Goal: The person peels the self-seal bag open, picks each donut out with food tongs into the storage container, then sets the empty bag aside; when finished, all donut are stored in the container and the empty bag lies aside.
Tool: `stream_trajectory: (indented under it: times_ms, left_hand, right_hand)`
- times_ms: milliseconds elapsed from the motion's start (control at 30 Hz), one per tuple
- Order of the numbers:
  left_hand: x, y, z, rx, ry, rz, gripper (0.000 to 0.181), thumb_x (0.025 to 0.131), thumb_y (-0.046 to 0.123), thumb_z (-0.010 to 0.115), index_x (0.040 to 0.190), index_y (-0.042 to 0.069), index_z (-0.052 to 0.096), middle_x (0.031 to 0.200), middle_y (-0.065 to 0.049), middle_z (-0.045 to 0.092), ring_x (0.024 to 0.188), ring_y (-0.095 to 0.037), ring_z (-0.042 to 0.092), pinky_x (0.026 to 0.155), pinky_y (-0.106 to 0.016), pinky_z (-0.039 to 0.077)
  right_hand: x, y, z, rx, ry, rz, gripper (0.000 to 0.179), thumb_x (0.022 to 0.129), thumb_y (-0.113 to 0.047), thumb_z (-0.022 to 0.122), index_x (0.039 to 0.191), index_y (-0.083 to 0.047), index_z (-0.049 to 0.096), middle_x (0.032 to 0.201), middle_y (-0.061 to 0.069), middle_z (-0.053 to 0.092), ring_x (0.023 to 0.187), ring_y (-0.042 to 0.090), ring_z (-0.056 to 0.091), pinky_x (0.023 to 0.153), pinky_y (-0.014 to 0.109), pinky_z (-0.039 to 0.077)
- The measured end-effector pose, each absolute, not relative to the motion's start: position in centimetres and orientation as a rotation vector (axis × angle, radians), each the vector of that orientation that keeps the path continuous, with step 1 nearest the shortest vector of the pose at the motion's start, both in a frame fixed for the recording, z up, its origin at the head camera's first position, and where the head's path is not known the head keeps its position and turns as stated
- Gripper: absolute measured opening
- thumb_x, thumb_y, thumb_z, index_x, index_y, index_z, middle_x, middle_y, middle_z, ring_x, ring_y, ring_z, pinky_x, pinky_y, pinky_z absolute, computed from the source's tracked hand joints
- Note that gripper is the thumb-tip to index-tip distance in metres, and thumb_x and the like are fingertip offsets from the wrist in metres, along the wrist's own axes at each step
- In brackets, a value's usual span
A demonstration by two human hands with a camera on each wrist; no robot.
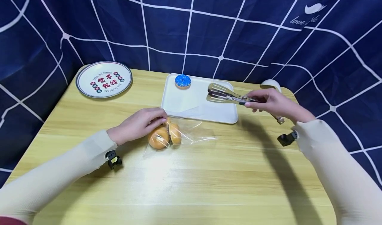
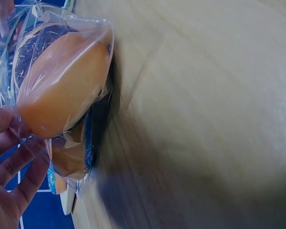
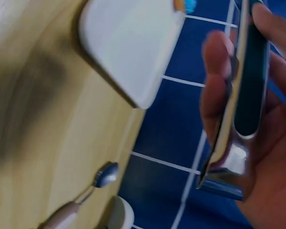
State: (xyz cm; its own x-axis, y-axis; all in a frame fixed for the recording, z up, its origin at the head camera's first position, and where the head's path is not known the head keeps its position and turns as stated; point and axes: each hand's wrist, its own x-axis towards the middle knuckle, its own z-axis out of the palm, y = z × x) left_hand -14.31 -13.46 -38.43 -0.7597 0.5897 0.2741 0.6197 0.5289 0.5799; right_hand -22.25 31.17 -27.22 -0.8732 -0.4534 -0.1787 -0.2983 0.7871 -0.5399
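My left hand (image 1: 138,123) pinches the edge of a clear plastic bag (image 1: 194,132) lying on the table. Inside the bag are doughnuts (image 1: 159,138) with tan undersides; in the left wrist view one doughnut (image 2: 66,86) shows dark icing with sprinkles. My right hand (image 1: 276,102) holds metal serving tongs (image 1: 221,93) by the handles, with their slotted heads over the right part of a white tray (image 1: 191,99). A blue-iced doughnut (image 1: 182,81) sits at the tray's back left, apart from the tongs.
A white plate (image 1: 104,79) with red lettering stands at the table's back left. Back right, a white rounded container (image 1: 271,84) is partly behind my right hand. A spoon (image 3: 105,175) lies near it. A dark blue checked cloth (image 1: 167,26) hangs behind the table.
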Motion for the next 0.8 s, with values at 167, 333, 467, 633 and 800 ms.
stream_trajectory:
  times_ms: [167,333,467,633,800]
  left_hand:
    - [-14.5,-13.3,-38.3,-1.090,-2.705,-1.054,0.010,0.106,0.010,0.060,0.109,0.013,0.069,0.102,0.001,0.070,0.093,-0.011,0.062,0.090,-0.036,0.057]
    - [-14.5,-13.5,-38.3,-1.068,-2.717,-1.069,0.011,0.106,0.009,0.061,0.108,0.015,0.069,0.101,0.002,0.070,0.093,-0.011,0.062,0.089,-0.036,0.057]
    - [-14.4,-13.6,-38.3,-1.076,-2.709,-1.070,0.011,0.106,0.009,0.061,0.108,0.014,0.070,0.102,0.001,0.071,0.093,-0.012,0.062,0.090,-0.037,0.057]
    - [-14.4,-13.5,-38.4,-1.087,-2.699,-1.081,0.011,0.106,0.009,0.061,0.108,0.014,0.070,0.102,0.001,0.071,0.093,-0.011,0.062,0.090,-0.037,0.057]
    - [-14.4,-13.4,-38.4,-1.104,-2.683,-1.081,0.011,0.106,0.008,0.061,0.108,0.013,0.070,0.102,0.001,0.070,0.093,-0.011,0.061,0.090,-0.036,0.057]
  right_hand:
    - [-20.5,32.4,-25.6,-0.565,2.540,-0.719,0.026,0.102,-0.019,0.071,0.126,-0.011,0.073,0.082,-0.001,0.073,0.073,0.013,0.063,0.051,0.028,0.049]
    - [-19.8,32.3,-25.4,-0.693,2.399,-0.725,0.017,0.101,-0.013,0.069,0.117,-0.011,0.075,0.077,-0.003,0.070,0.069,0.014,0.059,0.052,0.028,0.047]
    - [-19.7,32.0,-25.8,-0.834,2.322,-0.731,0.013,0.101,-0.008,0.068,0.112,-0.008,0.075,0.077,-0.007,0.070,0.069,0.011,0.063,0.062,0.027,0.054]
    - [-19.8,31.6,-26.3,-0.834,2.305,-0.665,0.013,0.102,-0.013,0.068,0.113,-0.010,0.075,0.081,-0.008,0.070,0.073,0.012,0.067,0.066,0.027,0.055]
    - [-19.8,30.6,-26.7,-0.772,2.317,-0.622,0.017,0.103,-0.019,0.069,0.117,-0.012,0.076,0.083,-0.006,0.069,0.074,0.012,0.067,0.064,0.026,0.053]
